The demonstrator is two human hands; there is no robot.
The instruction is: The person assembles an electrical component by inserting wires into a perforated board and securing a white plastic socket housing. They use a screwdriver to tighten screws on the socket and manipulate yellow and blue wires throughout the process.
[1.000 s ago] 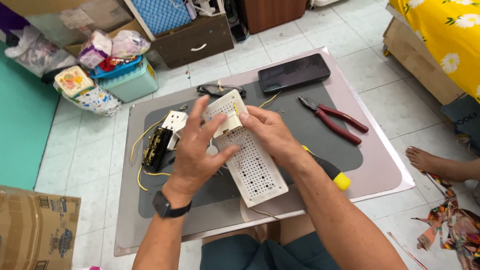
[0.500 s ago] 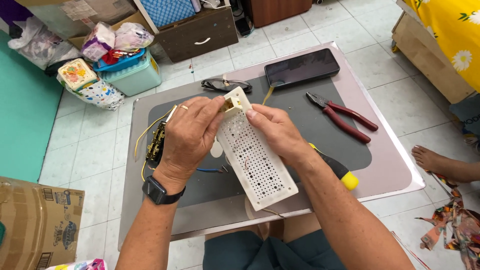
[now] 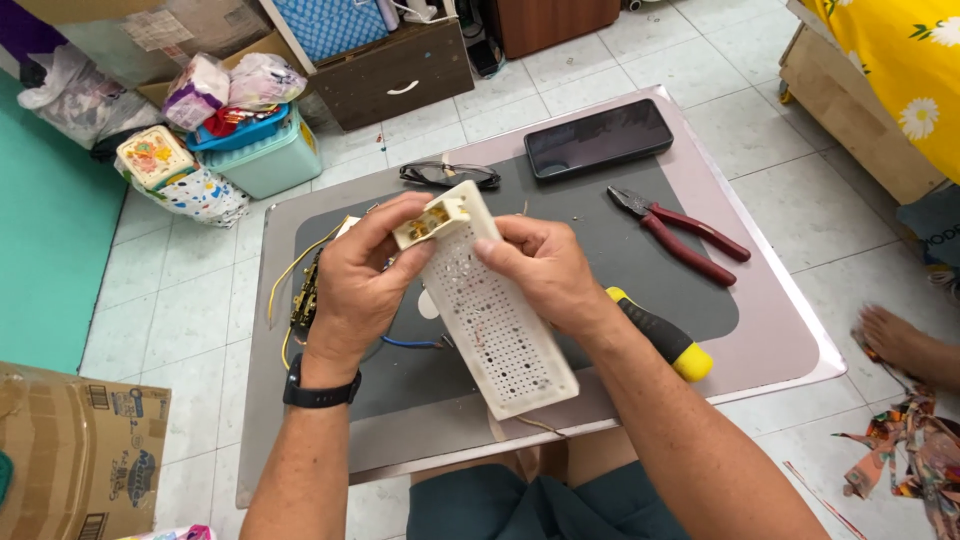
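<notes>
Both of my hands hold a long white perforated plastic board [image 3: 500,325] above a low table [image 3: 770,340]. My left hand [image 3: 360,275] grips its far end, thumb and fingers pinched on a small cream socket part [image 3: 432,217] fitted there. My right hand [image 3: 545,270] clasps the board's right edge just behind that part. The near end of the board hangs free over the table's front edge. A black component with yellow wires [image 3: 300,295] lies on the table under my left hand, and a blue wire [image 3: 410,343] shows below the board.
On the table's dark mat lie red-handled pliers [image 3: 690,235], a black phone [image 3: 598,138], dark eyeglasses [image 3: 450,176] and a yellow-and-black screwdriver [image 3: 665,335] partly under my right forearm. A cardboard box [image 3: 70,450] stands at left. A person's bare foot [image 3: 905,345] is at right.
The board has been turned slightly and raised toward me. My left hand shifted from covering the board's upper left to pinching the socket part at its far end.
</notes>
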